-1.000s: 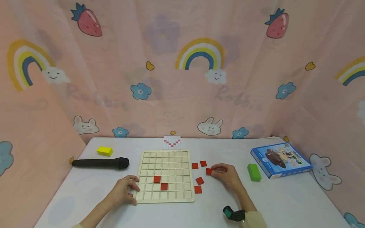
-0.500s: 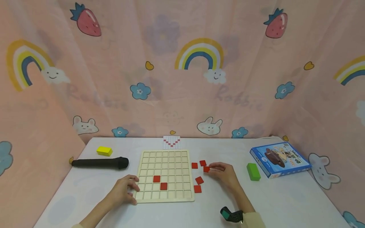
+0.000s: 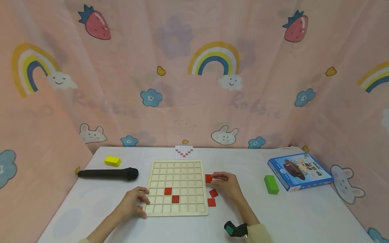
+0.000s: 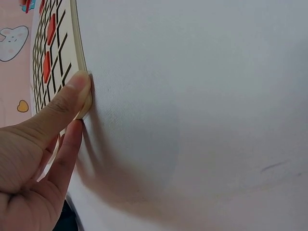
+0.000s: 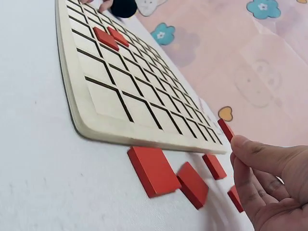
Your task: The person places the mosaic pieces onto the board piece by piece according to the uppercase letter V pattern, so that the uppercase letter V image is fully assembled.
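Observation:
A wooden grid board [image 3: 182, 168] lies on the white table with two red tiles [image 3: 171, 195] set in its lower rows. My left hand [image 3: 135, 202] grips the board's near left corner, the thumb [image 4: 72, 94] pressed on the edge. Just off the board's right edge, my right hand [image 3: 225, 185] pinches a red tile [image 5: 225, 129] edge-on between thumb and finger. Loose red tiles [image 3: 212, 197] lie on the table beside that hand, and one more [image 3: 208, 178] sits at its fingertips. The right wrist view shows these loose tiles [image 5: 154, 169] under the hand.
A black microphone [image 3: 106, 174] and a yellow block [image 3: 112, 161] lie left of the board. A green block [image 3: 271, 184] and a blue box [image 3: 299, 170] are on the right. A small pattern card [image 3: 183, 152] stands behind the board. Pink printed curtains surround the table.
My right hand has moved left toward the board's right edge, carrying the red tile. The left hand has stayed on the board's corner.

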Demonstrator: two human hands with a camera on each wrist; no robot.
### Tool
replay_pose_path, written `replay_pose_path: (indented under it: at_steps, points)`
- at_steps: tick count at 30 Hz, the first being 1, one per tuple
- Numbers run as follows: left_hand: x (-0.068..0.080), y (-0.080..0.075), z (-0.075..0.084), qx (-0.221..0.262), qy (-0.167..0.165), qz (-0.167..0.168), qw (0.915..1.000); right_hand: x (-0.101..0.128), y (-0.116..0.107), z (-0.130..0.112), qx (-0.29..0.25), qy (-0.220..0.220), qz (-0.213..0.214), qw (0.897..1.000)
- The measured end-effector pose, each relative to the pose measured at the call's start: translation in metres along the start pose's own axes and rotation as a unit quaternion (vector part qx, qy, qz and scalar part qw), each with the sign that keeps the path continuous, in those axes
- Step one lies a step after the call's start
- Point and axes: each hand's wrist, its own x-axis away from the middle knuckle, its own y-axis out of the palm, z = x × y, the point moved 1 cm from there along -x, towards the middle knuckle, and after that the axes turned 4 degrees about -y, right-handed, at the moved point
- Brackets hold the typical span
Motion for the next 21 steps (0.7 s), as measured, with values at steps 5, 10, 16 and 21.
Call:
replay_pose_path:
  at_steps: [5, 10, 16, 21]
  points:
    - [0.001, 0.0, -0.001, 0.006, -0.012, 0.003, 0.9999, -0.002, 0.022, -0.007, -0.019, -0.027, -0.018, 0.999]
    - [0.001, 0.001, -0.002, 0.013, -0.013, 0.004, 0.9998, -0.005, 0.044, -0.011, -0.035, -0.052, -0.038, 0.997]
    - [0.0, 0.0, -0.005, 0.011, -0.004, 0.007, 0.9999, -0.007, 0.074, -0.017, -0.039, -0.075, -0.079, 0.993]
    - [0.0, 0.0, -0.007, 0.029, 0.02, -0.005, 0.9994, -0.008, 0.099, -0.023, -0.034, -0.108, -0.111, 0.987]
